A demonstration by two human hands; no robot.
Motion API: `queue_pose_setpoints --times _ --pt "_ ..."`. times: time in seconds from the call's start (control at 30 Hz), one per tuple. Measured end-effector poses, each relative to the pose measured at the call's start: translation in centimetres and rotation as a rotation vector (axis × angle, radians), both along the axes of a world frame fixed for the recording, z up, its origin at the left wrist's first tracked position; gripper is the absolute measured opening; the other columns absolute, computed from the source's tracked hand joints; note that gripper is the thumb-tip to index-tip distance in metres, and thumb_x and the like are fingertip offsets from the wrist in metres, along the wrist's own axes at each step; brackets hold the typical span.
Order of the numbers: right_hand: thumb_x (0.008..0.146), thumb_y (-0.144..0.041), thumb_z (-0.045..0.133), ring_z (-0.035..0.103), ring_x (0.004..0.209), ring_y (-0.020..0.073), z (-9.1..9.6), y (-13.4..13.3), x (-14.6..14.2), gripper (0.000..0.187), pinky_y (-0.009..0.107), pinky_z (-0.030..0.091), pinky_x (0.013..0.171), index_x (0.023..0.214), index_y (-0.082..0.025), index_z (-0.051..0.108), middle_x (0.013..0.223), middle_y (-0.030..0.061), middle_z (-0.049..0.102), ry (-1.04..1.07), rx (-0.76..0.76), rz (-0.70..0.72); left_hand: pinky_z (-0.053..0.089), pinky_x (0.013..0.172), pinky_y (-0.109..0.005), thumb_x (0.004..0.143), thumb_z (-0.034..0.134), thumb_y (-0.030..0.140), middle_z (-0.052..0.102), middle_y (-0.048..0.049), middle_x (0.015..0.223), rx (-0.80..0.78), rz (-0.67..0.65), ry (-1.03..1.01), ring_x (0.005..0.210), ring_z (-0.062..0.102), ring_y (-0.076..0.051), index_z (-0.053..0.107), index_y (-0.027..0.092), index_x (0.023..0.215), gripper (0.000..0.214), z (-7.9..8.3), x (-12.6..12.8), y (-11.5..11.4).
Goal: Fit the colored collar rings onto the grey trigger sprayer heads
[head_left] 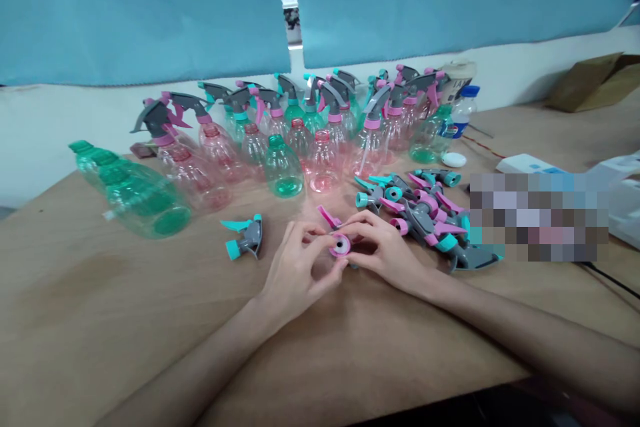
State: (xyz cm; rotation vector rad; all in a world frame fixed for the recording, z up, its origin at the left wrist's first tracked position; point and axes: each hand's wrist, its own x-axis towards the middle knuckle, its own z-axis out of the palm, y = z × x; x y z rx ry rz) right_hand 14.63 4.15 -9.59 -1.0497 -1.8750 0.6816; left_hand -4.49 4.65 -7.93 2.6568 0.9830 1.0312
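Left hand: the left hand comes in from the lower left, its thumb and fingertips pinched on the round collar of the pink spray head.
Right hand: the right hand grips the same piece from the other side, fingers curled over its top and the wrist low over the wooden table.
Pink spray head: it is held between both hands just over the table, near the middle of the view. The collar opening faces the camera and the pink trigger sticks up and back past the fingertips.
Relative to the hands: it sits at the fingertips of both, with the left hand to its left and below and the right hand to its right. The right fingers hide much of its body.
Teal spray head: lies alone on the table, left of the left hand and apart from it.
Pile of spray heads: lies just beyond the right hand, close to its knuckles.
Standing bottles: pink and green, some already capped, in rows behind the hands.
Green bottles: lie on their sides at the far left.
Water bottle: stands at the right end of the rows, with a white lid in front of it.
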Motion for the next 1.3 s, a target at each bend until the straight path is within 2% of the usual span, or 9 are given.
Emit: queue_pose_setpoints --times 0.1,0.43,0.57,0.73,0.83,0.93,1.1,1.2,1.3 --pt "0.079 -0.028 0.068 0.059 0.091 0.0186 0.0 0.0 0.0 0.022 0.035 0.052 0.08 0.1 -0.024 0.066 0.101 0.0047 0.056 -0.008 0.02 -0.012 0.05 0.079 -0.033 0.083 0.061 0.025 0.052 -0.007 0.102 -0.023 -0.072 0.018 0.096 0.05 -0.021 0.06 0.02 0.102 0.02 0.1 0.0 -0.1" --pt "0.081 -0.037 0.064 0.059 0.096 0.0203 0.0 0.0 -0.2 0.022 0.036 0.055 0.08 0.099 -0.023 0.066 0.105 0.0064 0.055 -0.02 -0.006 -0.05 0.046 0.085 -0.034 0.089 0.052 0.029 0.053 -0.0056 0.099 -0.107 0.064 -0.081 0.096 0.053 -0.02 0.059 0.02 0.094 0.012 -0.2 -0.2 -0.2" --pt "0.078 -0.041 0.067 0.057 0.107 0.0242 0.1 0.7 0.0 0.025 0.037 0.056 0.082 0.096 -0.024 0.067 0.112 0.0078 0.055 0.074 -0.036 -0.126 0.047 0.075 -0.029 0.092 0.048 0.029 0.058 -0.0037 0.092 -0.26 0.327 0.006 0.086 0.057 -0.017 0.052 0.018 0.091 0.012 -0.3 -0.2 0.0" --pt "0.079 -0.045 0.064 0.058 0.105 0.0247 2.7 2.7 -1.0 0.027 0.043 0.049 0.089 0.093 -0.022 0.068 0.103 0.0065 0.065 0.094 -0.041 -0.265 0.044 0.06 -0.027 0.089 0.049 0.024 0.064 -0.0006 0.076 -0.319 0.376 0.142 0.07 0.062 -0.018 0.055 0.019 0.083 0.01 -0.6 -0.5 0.5" --pt "0.081 -0.048 0.06 0.063 0.083 0.0195 5.1 4.1 -2.8 0.035 0.038 0.051 0.079 0.099 -0.019 0.066 0.095 0.0066 0.068 0.146 -0.108 -0.208 0.043 0.056 -0.025 0.088 0.05 0.025 0.066 0.0 0.072 -0.32 0.313 0.214 0.067 0.063 -0.018 0.058 0.019 0.084 0.011 -0.5 -0.4 0.1" --pt "0.083 -0.049 0.057 0.063 0.083 0.0182 6.4 5.0 -5.5 0.037 0.034 0.05 0.077 0.1 -0.018 0.065 0.098 0.0074 0.067 0.138 -0.047 -0.139 0.045 0.058 -0.025 0.088 0.049 0.025 0.068 -0.0016 0.077 -0.299 0.233 0.273 0.068 0.064 -0.019 0.06 0.019 0.087 0.013 -0.4 -0.3 -0.4" --pt "0.078 -0.048 0.065 0.057 0.102 0.0235 5.3 4.9 -10.1 0.036 0.037 0.046 0.088 0.097 -0.018 0.066 0.111 0.0102 0.061 -0.31 0.153 0.061 0.051 0.071 -0.033 0.089 0.046 0.025 0.07 -0.0086 0.087 -0.254 0.143 0.341 0.08 0.066 -0.024 0.063 0.014 0.097 0.022 -0.8 0.0 -0.7" --pt "0.072 -0.049 0.07 0.056 0.107 0.0277 4.6 4.2 -11.5 0.047 0.039 0.046 0.086 0.108 -0.019 0.063 0.115 0.0109 0.06 -0.619 0.096 0.205 0.05 0.082 -0.037 0.09 0.044 0.026 0.069 -0.0119 0.098 -0.232 0.12 0.347 0.092 0.064 -0.027 0.062 0.011 0.106 0.029 -1.3 0.1 -0.7" --pt "0.075 -0.049 0.067 0.061 0.098 0.0273 4.7 3.9 -11.8 0.048 0.038 0.049 0.078 0.112 -0.019 0.062 0.111 0.0102 0.064 -0.716 0.041 0.249 0.049 0.086 -0.038 0.09 0.043 0.027 0.069 -0.0102 0.096 -0.223 0.107 0.338 0.093 0.064 -0.026 0.062 0.013 0.108 0.03 -1.6 0.0 -0.7"
